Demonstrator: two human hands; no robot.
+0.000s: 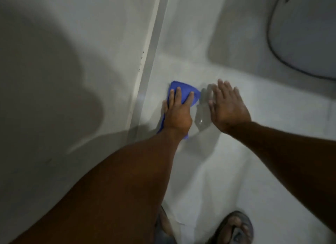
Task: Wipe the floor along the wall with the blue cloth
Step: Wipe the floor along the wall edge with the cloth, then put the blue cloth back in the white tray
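The blue cloth (183,91) lies flat on the pale glossy floor (227,171), right beside the skirting strip (147,71) at the foot of the grey wall (72,62). My left hand (177,112) presses down on the cloth, fingers spread over it; cloth shows beyond the fingertips and under the wrist. My right hand (227,107) hovers flat just to the right of the cloth, fingers apart and holding nothing, with its reflection on the floor below it.
A large rounded grey object with a dark rim (305,38) stands at the upper right. My foot in a sandal (234,227) is at the bottom, right of centre. A broad shadow falls on the wall at left.
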